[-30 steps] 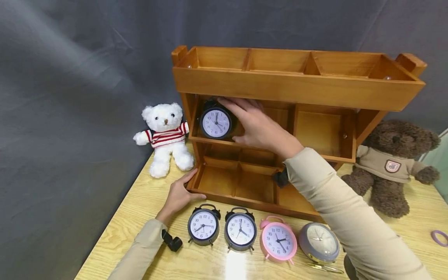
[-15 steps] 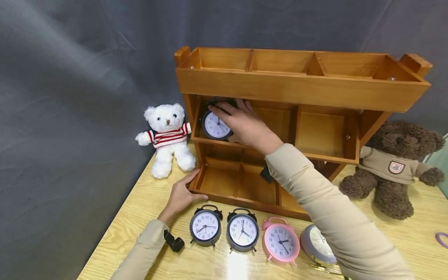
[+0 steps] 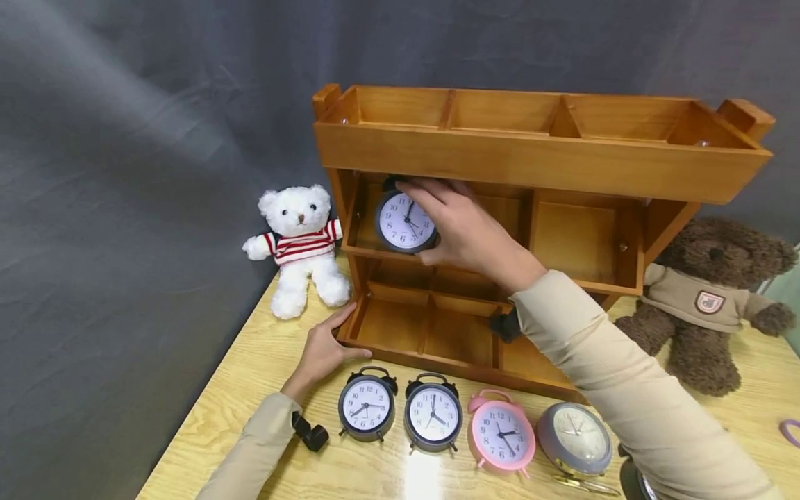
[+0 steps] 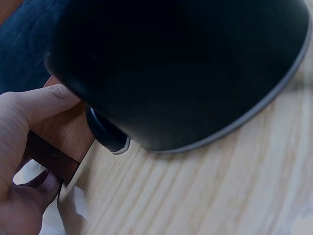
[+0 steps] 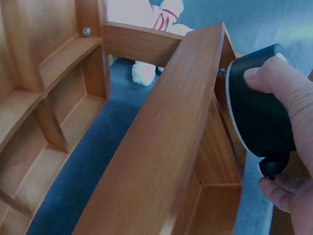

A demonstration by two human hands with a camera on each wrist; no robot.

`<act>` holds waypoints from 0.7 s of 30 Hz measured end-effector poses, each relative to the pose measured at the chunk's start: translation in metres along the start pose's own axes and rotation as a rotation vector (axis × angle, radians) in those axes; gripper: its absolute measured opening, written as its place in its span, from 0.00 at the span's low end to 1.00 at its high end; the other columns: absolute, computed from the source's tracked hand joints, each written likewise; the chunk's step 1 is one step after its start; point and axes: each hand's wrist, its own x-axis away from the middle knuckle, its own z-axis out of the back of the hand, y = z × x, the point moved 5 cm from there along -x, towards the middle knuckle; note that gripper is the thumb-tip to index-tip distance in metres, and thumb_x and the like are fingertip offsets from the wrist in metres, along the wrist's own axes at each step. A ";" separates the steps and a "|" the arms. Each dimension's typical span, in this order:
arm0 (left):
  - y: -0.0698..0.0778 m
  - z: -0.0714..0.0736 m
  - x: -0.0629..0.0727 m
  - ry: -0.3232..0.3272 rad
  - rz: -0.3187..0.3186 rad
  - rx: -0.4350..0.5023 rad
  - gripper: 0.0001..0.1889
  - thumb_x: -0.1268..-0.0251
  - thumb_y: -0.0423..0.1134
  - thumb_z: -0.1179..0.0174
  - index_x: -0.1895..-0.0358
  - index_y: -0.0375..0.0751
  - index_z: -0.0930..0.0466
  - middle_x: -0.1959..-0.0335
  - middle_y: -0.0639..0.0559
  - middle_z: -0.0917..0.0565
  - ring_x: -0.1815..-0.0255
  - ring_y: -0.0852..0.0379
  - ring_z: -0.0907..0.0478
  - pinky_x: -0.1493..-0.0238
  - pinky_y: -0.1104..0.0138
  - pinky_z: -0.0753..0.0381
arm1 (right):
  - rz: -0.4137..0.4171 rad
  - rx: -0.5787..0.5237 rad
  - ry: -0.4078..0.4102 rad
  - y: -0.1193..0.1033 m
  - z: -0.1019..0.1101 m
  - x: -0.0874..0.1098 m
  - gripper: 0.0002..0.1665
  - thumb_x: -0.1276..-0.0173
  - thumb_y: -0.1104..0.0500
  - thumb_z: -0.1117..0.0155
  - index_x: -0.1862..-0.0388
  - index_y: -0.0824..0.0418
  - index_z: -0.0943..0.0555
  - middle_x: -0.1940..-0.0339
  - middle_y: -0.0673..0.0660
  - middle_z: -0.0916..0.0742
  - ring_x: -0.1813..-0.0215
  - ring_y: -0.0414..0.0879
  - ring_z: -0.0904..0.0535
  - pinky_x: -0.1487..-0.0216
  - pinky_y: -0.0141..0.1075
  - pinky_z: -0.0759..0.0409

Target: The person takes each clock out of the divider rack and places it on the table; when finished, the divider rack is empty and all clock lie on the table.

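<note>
My right hand grips a black alarm clock in the left part of the middle tier of a wooden shelf. Its round white face looks outward. In the right wrist view the thumb presses on the dark casing, and fingertips curl near the bell. My left hand holds the lower left corner of the shelf, thumb along the front and fingers at the side. Beside that hand, the dark body of another alarm clock fills much of the left wrist view.
Before the shelf stand two black alarm clocks, a pink one and a grey one; another dark clock is partly behind the right sleeve. A white bear sits left, a brown bear right. A purple ring lies far right.
The right hand closed over the top of the clock, then shifted right with it, away from the shelf's left wall. The left hand stays on the corner.
</note>
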 end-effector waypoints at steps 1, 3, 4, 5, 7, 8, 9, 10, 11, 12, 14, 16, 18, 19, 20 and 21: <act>0.000 -0.001 0.000 -0.002 -0.001 0.000 0.52 0.70 0.47 0.17 0.30 0.53 0.32 0.30 0.53 0.29 0.29 0.48 0.33 0.29 0.54 0.33 | 0.002 0.000 0.012 -0.001 0.004 0.004 0.60 0.62 0.57 0.15 0.29 0.64 0.35 0.32 0.64 0.27 0.31 0.58 0.32 0.27 0.51 0.39; -0.001 -0.002 -0.001 -0.004 -0.002 0.000 0.52 0.70 0.47 0.17 0.30 0.53 0.32 0.30 0.53 0.29 0.29 0.48 0.33 0.29 0.54 0.33 | 0.005 0.000 0.029 -0.003 0.010 0.013 0.60 0.63 0.56 0.15 0.29 0.63 0.35 0.34 0.63 0.25 0.34 0.59 0.31 0.30 0.52 0.35; -0.001 -0.002 -0.001 -0.003 -0.003 0.002 0.52 0.70 0.47 0.17 0.30 0.53 0.32 0.30 0.53 0.29 0.29 0.48 0.33 0.29 0.54 0.33 | 0.004 -0.002 0.033 -0.005 0.014 0.017 0.61 0.63 0.55 0.15 0.29 0.62 0.35 0.35 0.63 0.25 0.36 0.60 0.31 0.33 0.53 0.33; -0.001 -0.002 0.000 -0.001 -0.003 0.005 0.52 0.70 0.47 0.17 0.30 0.53 0.32 0.30 0.53 0.29 0.29 0.48 0.33 0.29 0.54 0.33 | 0.006 -0.004 0.036 -0.006 0.018 0.022 0.61 0.63 0.54 0.15 0.29 0.61 0.36 0.35 0.63 0.26 0.37 0.60 0.31 0.36 0.53 0.31; -0.001 -0.003 0.000 -0.004 -0.001 0.008 0.52 0.70 0.46 0.17 0.30 0.53 0.31 0.30 0.52 0.29 0.29 0.48 0.33 0.29 0.54 0.34 | 0.014 -0.010 0.058 -0.010 0.028 0.034 0.61 0.63 0.55 0.16 0.28 0.61 0.35 0.35 0.62 0.26 0.42 0.59 0.31 0.43 0.52 0.27; 0.001 -0.003 0.000 -0.005 -0.004 0.010 0.52 0.70 0.46 0.17 0.30 0.52 0.31 0.30 0.52 0.29 0.29 0.47 0.34 0.28 0.54 0.34 | 0.013 -0.021 0.070 -0.011 0.035 0.043 0.61 0.64 0.56 0.16 0.28 0.60 0.35 0.35 0.62 0.26 0.43 0.59 0.31 0.46 0.52 0.26; 0.001 -0.004 0.000 -0.007 -0.006 0.010 0.52 0.70 0.46 0.17 0.30 0.52 0.31 0.30 0.52 0.29 0.28 0.47 0.34 0.28 0.54 0.35 | 0.014 -0.028 0.084 -0.013 0.043 0.051 0.61 0.65 0.57 0.16 0.29 0.61 0.35 0.35 0.62 0.26 0.43 0.59 0.32 0.47 0.52 0.25; 0.002 -0.005 0.000 -0.009 -0.009 0.012 0.52 0.70 0.46 0.17 0.30 0.52 0.31 0.30 0.51 0.29 0.28 0.47 0.34 0.28 0.53 0.35 | 0.015 -0.037 0.098 -0.014 0.051 0.061 0.61 0.67 0.58 0.16 0.29 0.61 0.34 0.34 0.63 0.26 0.43 0.59 0.32 0.48 0.51 0.25; 0.003 -0.005 0.000 -0.011 -0.013 0.014 0.52 0.69 0.46 0.17 0.30 0.51 0.32 0.30 0.50 0.29 0.28 0.46 0.35 0.28 0.53 0.35 | 0.013 -0.041 0.111 -0.015 0.059 0.070 0.61 0.68 0.59 0.17 0.30 0.61 0.34 0.35 0.63 0.26 0.42 0.60 0.32 0.48 0.52 0.25; 0.003 -0.005 0.000 -0.011 -0.013 0.014 0.52 0.69 0.46 0.17 0.30 0.51 0.32 0.30 0.50 0.29 0.28 0.46 0.35 0.28 0.53 0.35 | 0.009 -0.044 0.125 -0.016 0.067 0.080 0.61 0.69 0.59 0.18 0.30 0.62 0.33 0.35 0.63 0.25 0.40 0.60 0.32 0.46 0.52 0.25; 0.003 -0.004 0.001 -0.008 -0.013 0.014 0.52 0.69 0.46 0.17 0.30 0.51 0.31 0.30 0.49 0.29 0.28 0.46 0.35 0.28 0.52 0.35 | -0.002 -0.042 0.141 -0.017 0.081 0.098 0.60 0.71 0.59 0.20 0.31 0.63 0.32 0.35 0.63 0.25 0.36 0.61 0.33 0.40 0.53 0.27; 0.003 -0.002 0.001 -0.007 -0.010 0.014 0.52 0.69 0.46 0.17 0.30 0.50 0.31 0.30 0.49 0.30 0.28 0.45 0.35 0.28 0.52 0.35 | -0.001 -0.033 0.162 -0.016 0.091 0.117 0.59 0.72 0.59 0.22 0.32 0.65 0.31 0.36 0.63 0.24 0.34 0.62 0.33 0.33 0.48 0.30; 0.004 -0.001 0.001 -0.009 -0.008 0.013 0.52 0.69 0.45 0.18 0.30 0.50 0.32 0.30 0.49 0.30 0.27 0.45 0.36 0.28 0.52 0.36 | -0.009 -0.023 0.184 -0.015 0.100 0.135 0.56 0.70 0.56 0.26 0.34 0.66 0.30 0.37 0.65 0.23 0.34 0.63 0.33 0.27 0.38 0.36; 0.003 -0.001 0.002 -0.010 -0.005 0.013 0.52 0.69 0.46 0.18 0.30 0.50 0.32 0.30 0.49 0.30 0.27 0.45 0.36 0.28 0.52 0.36 | -0.006 -0.022 0.196 -0.014 0.104 0.144 0.53 0.66 0.53 0.28 0.35 0.68 0.29 0.38 0.66 0.22 0.33 0.62 0.33 0.26 0.33 0.40; 0.003 0.000 0.003 -0.010 -0.004 0.014 0.52 0.68 0.46 0.18 0.30 0.50 0.32 0.30 0.49 0.30 0.27 0.45 0.36 0.28 0.51 0.36 | -0.005 -0.016 0.204 -0.013 0.107 0.153 0.50 0.62 0.50 0.30 0.36 0.69 0.29 0.39 0.67 0.22 0.32 0.60 0.33 0.25 0.29 0.43; 0.003 0.000 0.003 -0.012 -0.003 0.014 0.52 0.68 0.46 0.18 0.30 0.50 0.32 0.30 0.49 0.30 0.27 0.45 0.36 0.28 0.51 0.36 | -0.010 -0.011 0.209 -0.012 0.110 0.161 0.48 0.58 0.48 0.33 0.37 0.70 0.28 0.40 0.68 0.22 0.31 0.57 0.33 0.26 0.25 0.45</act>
